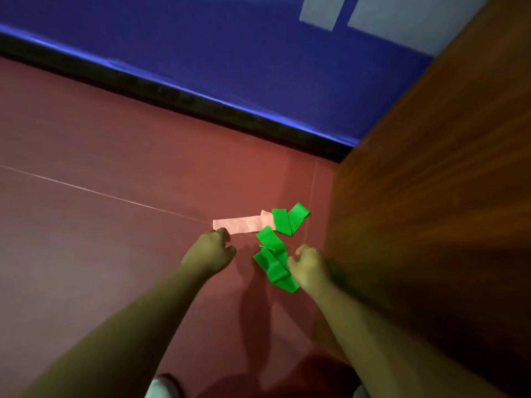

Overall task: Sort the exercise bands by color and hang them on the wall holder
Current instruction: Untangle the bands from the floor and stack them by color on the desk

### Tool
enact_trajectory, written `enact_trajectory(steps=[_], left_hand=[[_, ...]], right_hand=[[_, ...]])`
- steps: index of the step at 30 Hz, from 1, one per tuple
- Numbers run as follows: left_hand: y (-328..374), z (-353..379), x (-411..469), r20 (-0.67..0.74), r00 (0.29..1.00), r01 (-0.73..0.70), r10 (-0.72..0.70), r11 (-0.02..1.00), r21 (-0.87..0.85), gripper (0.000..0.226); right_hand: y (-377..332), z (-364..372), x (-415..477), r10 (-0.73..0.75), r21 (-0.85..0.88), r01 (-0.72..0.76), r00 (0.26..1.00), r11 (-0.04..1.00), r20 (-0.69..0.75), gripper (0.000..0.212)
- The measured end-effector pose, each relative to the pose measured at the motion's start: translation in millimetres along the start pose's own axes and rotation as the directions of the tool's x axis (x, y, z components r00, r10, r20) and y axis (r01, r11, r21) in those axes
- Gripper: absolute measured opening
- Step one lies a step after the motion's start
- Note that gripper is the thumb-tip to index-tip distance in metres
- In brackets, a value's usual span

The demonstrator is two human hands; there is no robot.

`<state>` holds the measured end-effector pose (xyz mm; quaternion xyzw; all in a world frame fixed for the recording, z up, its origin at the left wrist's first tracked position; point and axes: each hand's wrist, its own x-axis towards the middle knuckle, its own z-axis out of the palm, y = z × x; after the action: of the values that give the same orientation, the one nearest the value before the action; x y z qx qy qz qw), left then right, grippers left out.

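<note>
Exercise bands lie on the red floor [115, 254] in a small heap. A pink band [241, 224] stretches flat to the left. One green band [288, 219] is folded at the far right of the heap. Another crumpled green band [271, 262] lies nearer to me. My left hand [212, 248] hovers with curled fingers just at the near left end of the pink band, holding nothing. My right hand [309, 265] is at the right edge of the crumpled green band, its fingers bent and touching it; a firm grip cannot be made out. No wall holder is in view.
A brown wooden panel [431, 196] rises close on the right, next to the bands. A blue wall [230, 53] with a black skirting [172, 93] runs across the back. Pale tile lines cross the floor. My feet show at the bottom edge.
</note>
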<state>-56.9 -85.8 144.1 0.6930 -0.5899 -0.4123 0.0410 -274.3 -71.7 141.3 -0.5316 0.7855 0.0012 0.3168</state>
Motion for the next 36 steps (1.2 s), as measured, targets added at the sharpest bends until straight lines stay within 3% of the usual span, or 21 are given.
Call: enact_trajectory(steps=[3,11,14,16,19,23,28,36], left_hand=[[-3.0,34.0,29.4,0.026,1.0,-0.003,0.004,1.0,-0.022,0.021],[-10.8,134.0,92.1,0.054,0.998,-0.016,0.025,0.988,-0.152,0.027],[-13.3,159.8,97.2,0.001,1.0,0.004,-0.004,0.981,-0.195,0.032],[-16.1,170.1,97.1,0.015,1.0,-0.008,0.011,0.985,-0.171,0.018],[-27.7,175.5,91.9,0.048,0.998,-0.024,0.031,0.988,-0.153,0.012],[-23.8,139.6,72.0,-0.02,0.999,-0.046,0.042,0.958,-0.284,0.007],[4.1,65.1,38.1,0.031,0.99,-0.113,0.136,0.91,-0.398,0.008],[78.1,-60.8,-67.7,-0.064,0.952,-0.293,0.3,0.828,-0.477,0.01]], right_hand=[[21.1,34.0,21.7,0.015,-0.038,-0.014,0.999,0.999,0.03,0.028],[63.0,91.2,66.9,0.025,-0.042,-0.023,0.998,0.999,0.051,0.037],[69.4,110.0,72.3,0.023,0.009,-0.023,0.998,1.0,0.06,0.026],[68.6,117.5,70.2,0.01,-0.011,-0.009,0.997,1.0,0.075,0.015],[66.4,123.0,63.6,0.003,-0.01,-0.002,0.997,1.0,0.081,0.019],[55.1,111.5,50.1,0.019,0.088,-0.024,0.998,0.996,0.066,0.01],[24.7,64.5,11.4,0.012,0.273,-0.011,1.0,0.962,-0.004,0.003],[-24.2,-42.1,-89.4,-0.116,0.512,0.168,0.984,0.842,-0.132,0.023]])
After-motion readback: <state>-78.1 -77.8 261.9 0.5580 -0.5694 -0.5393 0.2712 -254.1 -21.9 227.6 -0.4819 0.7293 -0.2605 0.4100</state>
